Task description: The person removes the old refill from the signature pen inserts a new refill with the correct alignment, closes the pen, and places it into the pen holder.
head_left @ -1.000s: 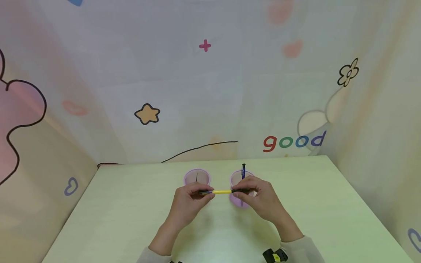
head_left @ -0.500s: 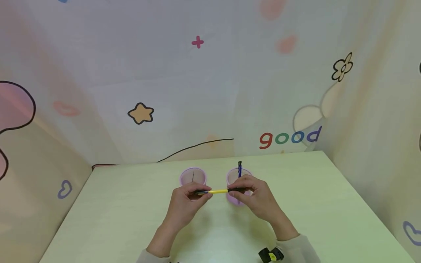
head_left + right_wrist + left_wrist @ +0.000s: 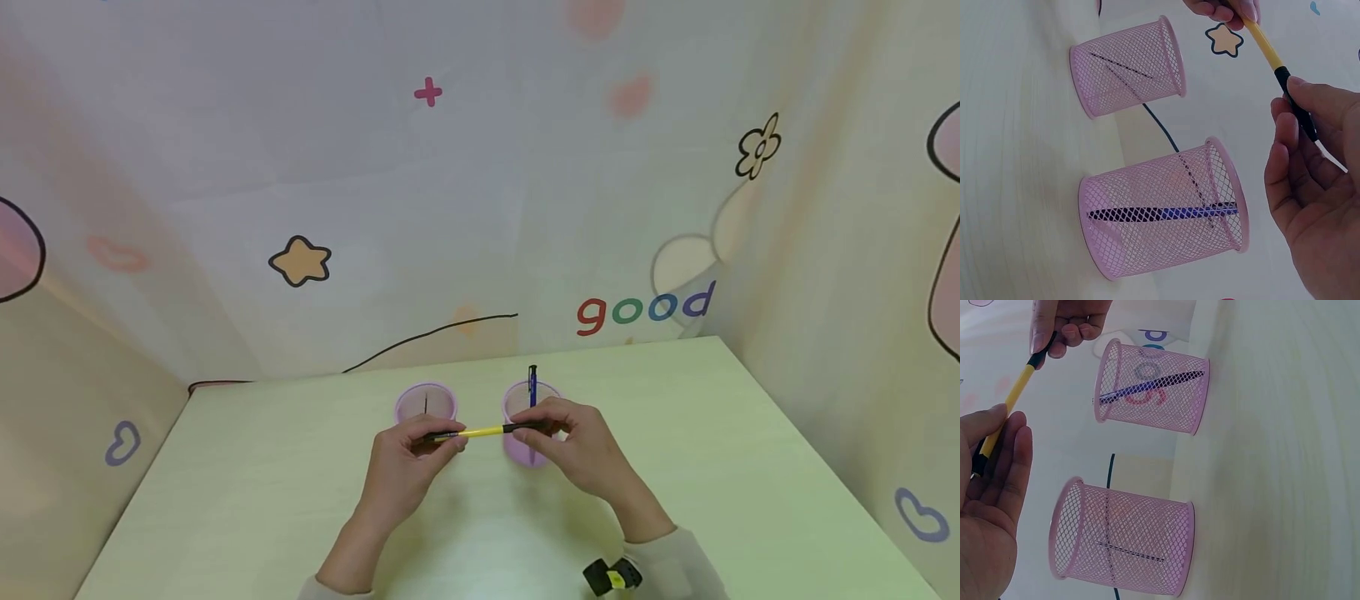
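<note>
Both hands hold a yellow pen [image 3: 482, 432] with black ends, level above the table and in front of two pink mesh pen holders. My left hand [image 3: 401, 462] pinches its clip end between thumb and fingers. The black grip at the tip end is pinched by my right hand [image 3: 581, 446]. Behind the right hand stands the right pen holder [image 3: 1147, 250], with a blue pen [image 3: 1179, 212] leaning inside it. The left pen holder [image 3: 1116, 575], partly covered by the left hand in the head view, shows a thin dark stick-like line [image 3: 1129, 551] inside.
The pen holders stand side by side on a pale table [image 3: 247, 483] near its back edge. A printed curtain [image 3: 375, 167] encloses the back and both sides. A black band with a yellow patch [image 3: 613, 577] sits by the right sleeve.
The head view has swung a little to the right, so everything sits further left in it. The pen is slightly more tilted, its right end higher; both hands keep their grip.
</note>
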Motion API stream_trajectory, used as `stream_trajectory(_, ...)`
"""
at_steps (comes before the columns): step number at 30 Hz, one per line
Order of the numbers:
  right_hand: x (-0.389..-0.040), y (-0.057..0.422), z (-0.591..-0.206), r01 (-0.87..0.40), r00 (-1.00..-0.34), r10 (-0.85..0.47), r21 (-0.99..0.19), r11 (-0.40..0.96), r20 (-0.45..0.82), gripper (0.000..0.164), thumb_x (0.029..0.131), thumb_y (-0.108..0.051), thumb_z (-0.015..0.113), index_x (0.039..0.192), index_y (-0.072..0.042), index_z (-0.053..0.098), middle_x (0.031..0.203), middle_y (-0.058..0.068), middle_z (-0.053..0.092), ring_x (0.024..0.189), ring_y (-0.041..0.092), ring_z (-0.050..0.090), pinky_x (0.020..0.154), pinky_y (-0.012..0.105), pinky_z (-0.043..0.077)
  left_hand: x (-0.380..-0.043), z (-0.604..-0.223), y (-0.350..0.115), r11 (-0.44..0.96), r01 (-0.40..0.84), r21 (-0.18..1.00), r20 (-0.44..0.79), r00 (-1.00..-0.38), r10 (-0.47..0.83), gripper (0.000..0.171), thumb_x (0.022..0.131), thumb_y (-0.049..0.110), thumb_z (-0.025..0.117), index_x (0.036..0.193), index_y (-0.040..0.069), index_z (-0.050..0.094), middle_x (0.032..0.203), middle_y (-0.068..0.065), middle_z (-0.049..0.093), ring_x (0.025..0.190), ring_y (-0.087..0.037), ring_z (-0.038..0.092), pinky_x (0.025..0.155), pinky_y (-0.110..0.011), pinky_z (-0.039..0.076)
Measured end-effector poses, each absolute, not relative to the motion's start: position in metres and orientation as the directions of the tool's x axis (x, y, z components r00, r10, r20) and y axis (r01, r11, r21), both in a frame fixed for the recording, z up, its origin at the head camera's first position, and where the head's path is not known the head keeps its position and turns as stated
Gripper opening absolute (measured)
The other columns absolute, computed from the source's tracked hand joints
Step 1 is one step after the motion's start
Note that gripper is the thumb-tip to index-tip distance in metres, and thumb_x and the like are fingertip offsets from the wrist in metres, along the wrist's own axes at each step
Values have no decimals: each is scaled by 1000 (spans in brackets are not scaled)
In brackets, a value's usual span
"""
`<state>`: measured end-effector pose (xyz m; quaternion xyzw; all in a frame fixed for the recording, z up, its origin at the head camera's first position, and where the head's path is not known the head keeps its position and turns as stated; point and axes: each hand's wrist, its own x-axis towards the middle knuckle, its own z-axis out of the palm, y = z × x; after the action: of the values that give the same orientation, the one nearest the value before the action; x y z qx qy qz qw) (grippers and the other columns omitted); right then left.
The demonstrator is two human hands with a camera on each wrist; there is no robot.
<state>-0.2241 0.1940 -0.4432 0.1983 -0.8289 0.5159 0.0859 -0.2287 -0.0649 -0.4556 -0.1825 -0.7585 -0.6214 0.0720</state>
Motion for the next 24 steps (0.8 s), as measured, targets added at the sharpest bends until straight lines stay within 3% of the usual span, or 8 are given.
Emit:
stream_trajectory(10,-225,192,-442,-410,-910,-228,-840,356,347,15,92,-18,79,108,-18,81,97,-2,76,82,10,65,73,22,54,-229,-454,-71,112,375,920,346,-913,216,21,89,11,81,107,0,77,97,-14,77,81,-13,77,76,-31,64)
stream_trajectory(14,-225,194,-442,-405,-912,-226,-841,358,343,15,93,-19,79,108,-18,81,99,-1,76,83,10,65,73,22,55,-231,-453,-71,111,378,919,348,-911,220,21,89,12,81,107,1,78,97,-14,77,80,-12,77,76,-35,64)
stream_trajectory(24,-227,196,-444,-441,-894,-235,-838,321,381,16,93,-13,78,108,-15,80,99,2,76,83,9,67,75,23,57,-231,-454,-72,99,363,926,335,-915,223,20,90,11,81,108,2,78,98,-16,77,80,-9,76,76,-29,64)
